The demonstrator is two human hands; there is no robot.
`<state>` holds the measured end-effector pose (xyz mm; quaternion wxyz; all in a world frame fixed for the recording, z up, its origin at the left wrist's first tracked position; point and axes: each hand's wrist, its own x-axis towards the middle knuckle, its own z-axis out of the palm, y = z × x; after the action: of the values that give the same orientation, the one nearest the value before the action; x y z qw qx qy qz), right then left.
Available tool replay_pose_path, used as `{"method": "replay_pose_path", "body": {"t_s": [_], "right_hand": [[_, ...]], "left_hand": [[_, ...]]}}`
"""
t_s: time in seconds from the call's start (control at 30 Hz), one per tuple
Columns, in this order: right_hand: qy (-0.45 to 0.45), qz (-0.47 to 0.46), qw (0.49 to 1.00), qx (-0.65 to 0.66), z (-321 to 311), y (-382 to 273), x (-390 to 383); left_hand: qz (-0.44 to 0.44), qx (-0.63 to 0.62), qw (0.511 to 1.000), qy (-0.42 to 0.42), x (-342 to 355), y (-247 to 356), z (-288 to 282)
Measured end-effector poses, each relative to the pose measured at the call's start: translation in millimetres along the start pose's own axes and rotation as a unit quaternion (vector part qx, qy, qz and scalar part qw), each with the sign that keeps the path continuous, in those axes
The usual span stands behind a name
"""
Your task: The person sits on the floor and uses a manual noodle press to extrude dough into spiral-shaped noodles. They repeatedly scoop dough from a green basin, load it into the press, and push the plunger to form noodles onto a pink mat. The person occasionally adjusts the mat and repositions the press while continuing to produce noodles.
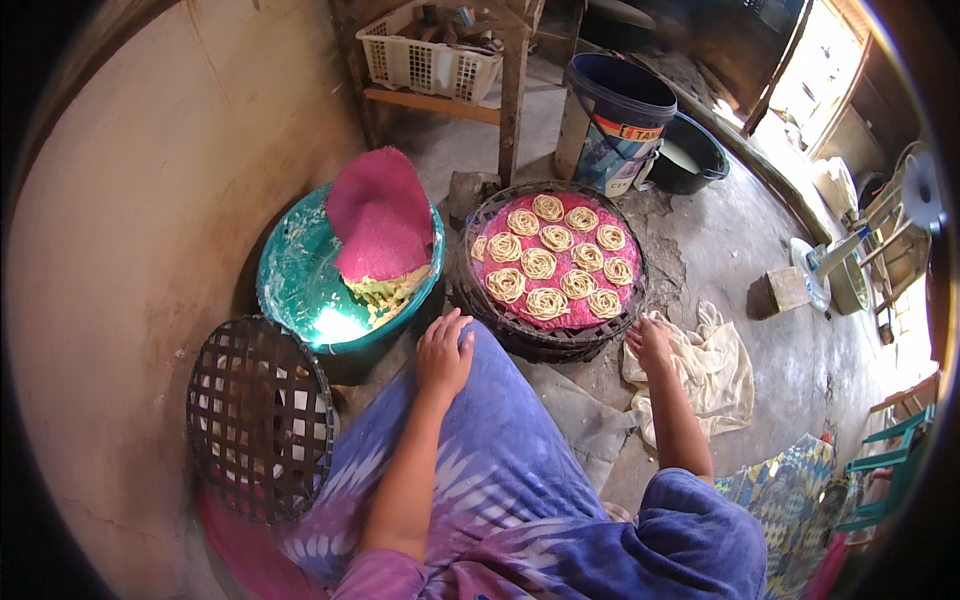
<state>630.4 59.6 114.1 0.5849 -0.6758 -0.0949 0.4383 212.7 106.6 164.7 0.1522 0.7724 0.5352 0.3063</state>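
Note:
My left hand (445,352) lies on my knee over the blue dress, holding nothing, with its fingers stretched out. Just off the right rim of a dark woven basket (560,348) is my right hand (650,340); its fingers look loosely extended with nothing visible in them, and I cannot tell whether they touch the rim. Coiled noodle-like dough nests (538,263) sit spaced apart on the pink sheet (565,236) topping this basket. To its left, a green basin (300,285) contains pale yellow dough (390,293), partly covered by a pink sheet (378,205).
An openwork basket (260,420) leans by the wall on my left. A cream cloth (710,365) lies on the floor at right. Behind the nests stand a paint bucket (610,125) and a black basin (690,155). A white crate (425,62) rests on a wooden shelf.

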Motion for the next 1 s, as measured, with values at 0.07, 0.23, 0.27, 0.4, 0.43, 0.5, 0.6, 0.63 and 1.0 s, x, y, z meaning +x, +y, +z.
{"method": "replay_pose_path", "body": {"t_s": [0.07, 0.23, 0.27, 0.4, 0.43, 0.5, 0.6, 0.63, 1.0], "right_hand": [[-0.037, 0.025, 0.999, 0.027, 5, 3, -10], [0.04, -0.021, 0.999, -0.007, 17, 12, -30], [0.067, -0.065, 0.994, -0.053, 20, 16, -42], [-0.064, -0.26, 0.935, -0.235, 69, 40, -128], [-0.171, -0.428, 0.826, -0.323, 88, 47, -157], [-0.24, -0.498, 0.713, -0.431, 126, 66, -216], [-0.223, -0.441, 0.681, -0.54, 170, 58, -253], [-0.211, -0.468, 0.649, -0.561, 185, 55, -257], [-0.241, -0.553, 0.497, -0.624, 243, 50, -270]], "left_hand": [[0.015, 0.022, 0.999, 0.045, -27, -1, -10], [-0.023, 0.05, 0.997, 0.055, -97, -10, -33], [-0.038, 0.059, 0.996, 0.05, -109, -12, -37], [-0.072, 0.073, 0.994, 0.032, -141, -23, -51], [-0.073, 0.077, 0.994, 0.03, -146, -24, -54], [-0.075, 0.06, 0.994, 0.042, -151, -27, -59], [-0.076, 0.035, 0.995, 0.058, -154, -30, -61], [-0.086, 0.027, 0.994, 0.067, -154, -32, -60], [-0.113, 0.017, 0.991, 0.071, -159, -45, -35]]}}
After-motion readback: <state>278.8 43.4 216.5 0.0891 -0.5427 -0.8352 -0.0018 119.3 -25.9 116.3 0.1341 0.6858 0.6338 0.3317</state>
